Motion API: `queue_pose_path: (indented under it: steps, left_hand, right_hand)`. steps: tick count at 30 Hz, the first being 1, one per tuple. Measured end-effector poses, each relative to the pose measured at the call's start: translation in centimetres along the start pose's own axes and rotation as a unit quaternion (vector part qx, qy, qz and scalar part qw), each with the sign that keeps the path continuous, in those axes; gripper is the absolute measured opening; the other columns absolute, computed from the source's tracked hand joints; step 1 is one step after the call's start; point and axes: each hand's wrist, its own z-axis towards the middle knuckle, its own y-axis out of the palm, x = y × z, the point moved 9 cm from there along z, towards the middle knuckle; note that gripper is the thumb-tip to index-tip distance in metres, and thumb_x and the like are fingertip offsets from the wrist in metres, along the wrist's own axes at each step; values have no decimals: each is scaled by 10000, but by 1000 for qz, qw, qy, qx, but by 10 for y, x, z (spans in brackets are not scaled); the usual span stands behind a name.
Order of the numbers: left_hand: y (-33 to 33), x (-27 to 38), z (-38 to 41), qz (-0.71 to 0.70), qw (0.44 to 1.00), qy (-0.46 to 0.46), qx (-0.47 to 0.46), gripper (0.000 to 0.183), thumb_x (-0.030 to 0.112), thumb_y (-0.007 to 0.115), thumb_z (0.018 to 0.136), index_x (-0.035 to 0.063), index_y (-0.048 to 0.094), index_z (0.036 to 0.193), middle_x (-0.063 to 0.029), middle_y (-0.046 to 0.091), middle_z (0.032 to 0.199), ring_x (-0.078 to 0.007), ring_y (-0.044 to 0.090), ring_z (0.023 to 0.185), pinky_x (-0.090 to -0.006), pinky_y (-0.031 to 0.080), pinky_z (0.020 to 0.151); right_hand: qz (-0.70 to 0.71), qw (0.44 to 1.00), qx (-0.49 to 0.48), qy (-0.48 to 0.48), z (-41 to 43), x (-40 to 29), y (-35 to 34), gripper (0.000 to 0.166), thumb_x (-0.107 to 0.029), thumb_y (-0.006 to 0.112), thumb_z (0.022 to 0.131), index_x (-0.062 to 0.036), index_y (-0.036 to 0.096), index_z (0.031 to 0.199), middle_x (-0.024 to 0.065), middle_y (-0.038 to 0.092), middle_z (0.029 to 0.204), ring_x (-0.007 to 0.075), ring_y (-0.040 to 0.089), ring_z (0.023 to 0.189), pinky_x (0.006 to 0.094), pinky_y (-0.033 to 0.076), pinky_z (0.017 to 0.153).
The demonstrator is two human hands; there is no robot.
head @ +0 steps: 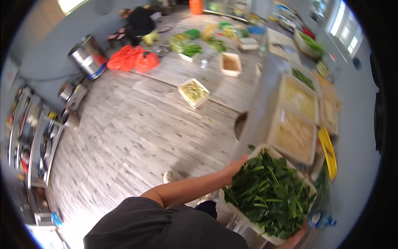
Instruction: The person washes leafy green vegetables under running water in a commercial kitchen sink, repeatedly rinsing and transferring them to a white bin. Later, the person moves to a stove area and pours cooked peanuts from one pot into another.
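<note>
A white plastic tub (241, 213) heaped with cut dark leafy greens (270, 193) is tilted in view at the lower right. My left hand (236, 169) grips its far left side, the fingers partly hidden by the rim and leaves. At the near right corner my right hand (297, 239) holds the tub's edge, mostly cut off by the tub and the picture's rim. Whether the tub rests on the steel counter (264, 93) or is held above it, I cannot tell. Just beyond it stands a tub of pale food in liquid (293, 137).
Another tub with yellowish liquid (298, 98), a yellow tray (328, 154) and a cleaver on a cutting board (284, 48) line the counter. On the floor are a tub of chopped vegetables (194, 92), an empty tub (230, 63) and red bags (133, 59). A person (140, 25) sits at the back.
</note>
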Motion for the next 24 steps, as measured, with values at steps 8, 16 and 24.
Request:
queue_pose_path:
  steps: [8, 16, 24]
  left_hand:
    - [-69, 78, -143, -50, 998, 34, 29, 594, 561, 413, 842, 67, 521, 1153, -109, 533, 1143, -196, 521, 1005, -355, 425, 855]
    - [-226, 281, -314, -134, 957, 258, -20, 554, 496, 458, 853, 22, 524, 1132, -94, 563, 1098, -186, 532, 991, -320, 439, 841]
    - [-412, 393, -438, -226, 902, 335, 149, 473, 498, 506, 827, 39, 584, 906, -75, 597, 874, -177, 561, 772, -306, 461, 748]
  right_hand:
    - [-215, 928, -298, -62, -160, 70, 345, 384, -302, 394, 880, 0, 531, 1074, 129, 568, 988, 245, 521, 922, 372, 421, 801]
    - [-234, 892, -313, -229, -285, -25, 550, 389, -303, 391, 884, 21, 556, 1019, 165, 567, 943, 269, 522, 857, 375, 433, 748]
    - [-204, 875, -382, -217, -319, -15, 714, 383, -304, 390, 885, 18, 561, 1002, 148, 567, 928, 255, 525, 843, 366, 430, 743]
